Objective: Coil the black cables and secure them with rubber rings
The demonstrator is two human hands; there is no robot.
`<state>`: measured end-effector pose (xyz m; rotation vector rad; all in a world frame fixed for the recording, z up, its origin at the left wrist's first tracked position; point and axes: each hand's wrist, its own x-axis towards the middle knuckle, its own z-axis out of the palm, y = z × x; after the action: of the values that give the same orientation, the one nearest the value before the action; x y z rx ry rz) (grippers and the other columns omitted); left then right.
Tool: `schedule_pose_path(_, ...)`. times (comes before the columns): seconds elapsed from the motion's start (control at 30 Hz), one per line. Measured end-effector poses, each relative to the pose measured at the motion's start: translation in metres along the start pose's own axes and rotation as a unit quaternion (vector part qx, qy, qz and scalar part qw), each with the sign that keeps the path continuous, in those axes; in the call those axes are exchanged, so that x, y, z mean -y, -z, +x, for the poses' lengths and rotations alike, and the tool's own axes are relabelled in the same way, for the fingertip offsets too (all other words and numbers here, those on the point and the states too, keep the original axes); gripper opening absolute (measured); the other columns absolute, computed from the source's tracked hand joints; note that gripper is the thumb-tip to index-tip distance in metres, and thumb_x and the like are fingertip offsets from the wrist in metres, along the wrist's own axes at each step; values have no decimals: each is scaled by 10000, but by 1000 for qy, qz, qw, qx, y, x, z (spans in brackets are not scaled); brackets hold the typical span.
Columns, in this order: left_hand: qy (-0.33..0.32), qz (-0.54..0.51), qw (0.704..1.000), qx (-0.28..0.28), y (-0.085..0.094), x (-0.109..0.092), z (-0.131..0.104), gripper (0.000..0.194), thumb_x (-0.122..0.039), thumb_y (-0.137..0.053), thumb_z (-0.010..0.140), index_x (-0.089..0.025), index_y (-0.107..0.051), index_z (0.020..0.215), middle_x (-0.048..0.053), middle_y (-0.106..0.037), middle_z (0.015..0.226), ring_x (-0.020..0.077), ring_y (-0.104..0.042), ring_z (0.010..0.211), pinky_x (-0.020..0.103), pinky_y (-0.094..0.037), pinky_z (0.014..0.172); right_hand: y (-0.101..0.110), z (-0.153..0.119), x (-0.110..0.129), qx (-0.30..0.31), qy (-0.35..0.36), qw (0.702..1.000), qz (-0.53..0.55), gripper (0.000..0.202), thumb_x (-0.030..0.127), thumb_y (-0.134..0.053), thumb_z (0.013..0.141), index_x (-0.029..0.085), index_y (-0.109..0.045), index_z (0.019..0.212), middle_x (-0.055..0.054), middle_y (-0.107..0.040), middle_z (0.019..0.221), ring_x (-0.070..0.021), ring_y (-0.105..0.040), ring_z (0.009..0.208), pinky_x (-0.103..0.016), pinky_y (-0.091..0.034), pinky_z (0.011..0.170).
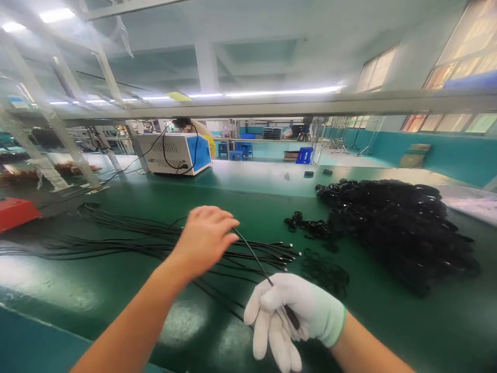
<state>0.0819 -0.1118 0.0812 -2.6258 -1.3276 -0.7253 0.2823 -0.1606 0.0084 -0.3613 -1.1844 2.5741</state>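
Note:
My right hand (285, 316), in a white glove, grips a black cable (254, 252) between thumb and index finger. The glove's other fingers hang spread downward, and a dark thicker end of the cable shows against the palm. From the glove the cable runs up and left to my bare left hand (207, 235), where it passes between the thumb and curled fingers. Beneath my left hand a bundle of black cables (128, 228) lies along the table, with metal-tipped plugs (289, 251) at its right end.
A large heap of black coiled cables (396, 223) covers the right side of the green table (248, 186), with smaller black pieces (312, 226) beside it. A white and blue machine (174, 153) stands at the back left. A red object (17, 213) sits at the left edge.

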Motion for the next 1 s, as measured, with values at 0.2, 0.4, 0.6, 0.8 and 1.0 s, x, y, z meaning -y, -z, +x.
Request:
schedule_pose_path(0.2,-135,-111,967,188,-17,-42,-3,180,-194,-526,860,-252,-665,763,-44,-612,729,126,-548,863,400,-97,1119,24,9,-22,80,9,990,120,412,304,-473,764,13,-556,1044,-188,-688,834,-289,-688,712,-372,-556,516)
schedule_pose_path(0.4,-131,-143,967,164,-17,-30,13,153,-172,-542,861,-237,-662,790,-53,-608,771,102,-545,884,381,-75,1125,35,12,-28,144,34,979,139,440,251,-559,736,-10,-549,1090,-211,-686,849,-293,-689,754,-342,-560,521)
schedule_pose_path(0.6,-91,-223,950,201,-45,-25,8,237,-216,-452,905,-272,-654,1017,-19,-664,931,124,-574,903,266,-371,930,20,-1,-18,113,139,972,155,403,373,-635,755,60,-593,1006,-176,-695,858,-296,-689,737,-335,-539,506)
schedule_pose_path(0.8,67,-59,981,175,-71,-10,-25,308,-262,-334,922,-249,-620,1036,19,-674,1008,178,-615,873,279,-448,770,26,-33,22,-43,393,902,174,232,320,-582,842,236,-554,1057,36,-650,808,-109,-618,694,-303,-510,676)
schedule_pose_path(1.0,31,71,983,169,-69,-28,-60,277,-257,-357,907,-287,-632,918,-12,-674,799,165,-618,687,239,-418,592,34,-40,36,-125,414,887,161,317,310,-347,960,246,-514,1221,21,-640,1133,-158,-598,1042,-396,-378,1005)
